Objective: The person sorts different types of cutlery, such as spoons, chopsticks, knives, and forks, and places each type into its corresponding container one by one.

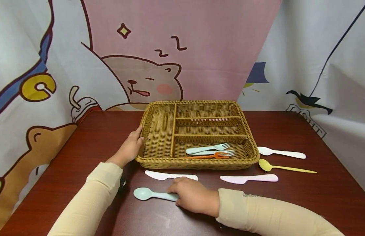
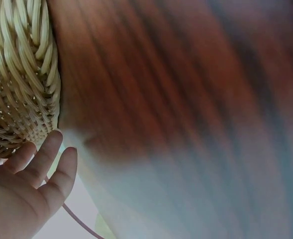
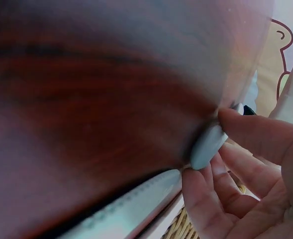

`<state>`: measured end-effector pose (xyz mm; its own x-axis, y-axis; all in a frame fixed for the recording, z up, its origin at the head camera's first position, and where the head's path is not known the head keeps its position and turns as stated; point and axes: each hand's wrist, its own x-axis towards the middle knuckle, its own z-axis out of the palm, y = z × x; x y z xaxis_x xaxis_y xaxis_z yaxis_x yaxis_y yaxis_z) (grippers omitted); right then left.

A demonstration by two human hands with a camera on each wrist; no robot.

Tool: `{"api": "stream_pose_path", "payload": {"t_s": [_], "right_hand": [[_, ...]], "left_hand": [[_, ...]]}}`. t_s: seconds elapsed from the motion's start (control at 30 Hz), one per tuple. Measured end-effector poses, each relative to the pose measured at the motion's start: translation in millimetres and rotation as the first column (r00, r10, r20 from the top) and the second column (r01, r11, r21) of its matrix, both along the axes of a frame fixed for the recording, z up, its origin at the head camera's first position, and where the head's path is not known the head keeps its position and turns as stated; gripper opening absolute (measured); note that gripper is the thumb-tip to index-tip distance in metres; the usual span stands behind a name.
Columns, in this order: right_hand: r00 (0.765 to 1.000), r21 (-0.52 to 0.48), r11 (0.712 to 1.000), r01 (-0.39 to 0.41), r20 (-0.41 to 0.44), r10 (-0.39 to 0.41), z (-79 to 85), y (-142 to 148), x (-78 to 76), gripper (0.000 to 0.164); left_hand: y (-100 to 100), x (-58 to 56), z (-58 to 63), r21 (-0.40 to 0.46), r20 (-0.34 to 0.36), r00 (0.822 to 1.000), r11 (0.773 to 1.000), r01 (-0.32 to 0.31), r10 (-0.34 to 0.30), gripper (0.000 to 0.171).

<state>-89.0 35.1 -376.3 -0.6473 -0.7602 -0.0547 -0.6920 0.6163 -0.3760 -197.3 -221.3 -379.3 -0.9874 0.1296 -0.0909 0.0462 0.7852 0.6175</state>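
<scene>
My right hand (image 1: 194,195) pinches the handle end of a pale mint-blue spoon (image 1: 144,194) at the front of the table. In the right wrist view, thumb and fingers lie on either side of the spoon's handle (image 3: 207,147). Beyond that hand, a white knife (image 1: 161,175) lies between the spoon and the wicker basket (image 1: 197,163). My left hand (image 1: 130,146) is at the basket's left side. The left wrist view shows its fingers (image 2: 49,152) extended beside the woven wall (image 2: 22,74).
Two mint-blue forks (image 1: 204,149) and an orange fork (image 1: 216,155) lie in the basket's front right compartment. Right of the basket are a white spoon (image 1: 284,153) and a yellow spoon (image 1: 291,168). A pink knife (image 1: 248,178) lies in front. A printed curtain (image 1: 212,49) hangs behind.
</scene>
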Motion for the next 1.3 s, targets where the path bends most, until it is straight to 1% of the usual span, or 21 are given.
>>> {"api": "stream_pose_path", "payload": {"t_s": [0.23,0.4,0.5,0.63,0.83,0.93,1.0,1.17,1.3], "right_hand": [[0.998,0.013,1.0,-0.007,-0.06,0.008,-0.5,-3,-0.9,0.032],[0.999,0.009,1.0,-0.001,-0.052,0.002,0.2,-1,-0.6,0.036],[0.999,-0.006,1.0,-0.001,-0.051,0.001,2.2,3,-1.4,0.037],[0.999,-0.034,0.999,-0.007,-0.053,0.006,8.9,9,-4.5,0.036],[0.999,-0.113,0.993,0.028,-0.021,-0.031,22.7,18,-10.4,0.037],[0.999,-0.137,0.99,0.043,-0.004,-0.044,27.8,21,-12.5,0.034],[0.999,-0.15,0.988,0.046,-0.007,-0.048,30.4,23,-13.6,0.033],[0.998,-0.199,0.98,0.027,-0.055,-0.038,36.7,28,-18.3,0.034],[0.997,-0.244,0.969,0.036,-0.06,-0.052,43.8,34,-24.6,0.035]], "left_hand": [[0,1.1,0.6,-0.003,-0.001,1.0,1.0,0.0,0.0,0.057],[0,1.5,0.1,-0.005,0.004,1.0,1.0,-0.006,0.006,0.057],[1,1.4,0.3,-0.008,-0.008,1.0,1.0,-0.002,0.002,0.057],[0,0.8,0.4,-0.009,-0.019,1.0,1.0,0.002,-0.002,0.057],[-1,1.6,-0.1,-0.007,-0.027,1.0,1.0,-0.001,0.001,0.057],[-1,2.7,-0.1,-0.003,-0.022,1.0,1.0,-0.006,0.006,0.057],[0,2.7,-0.3,-0.002,-0.017,1.0,1.0,-0.008,0.008,0.057],[0,1.5,-0.9,-0.012,-0.022,1.0,1.0,-0.008,0.008,0.057],[1,2.5,-0.3,-0.002,-0.03,1.0,1.0,-0.009,0.009,0.057]]}}
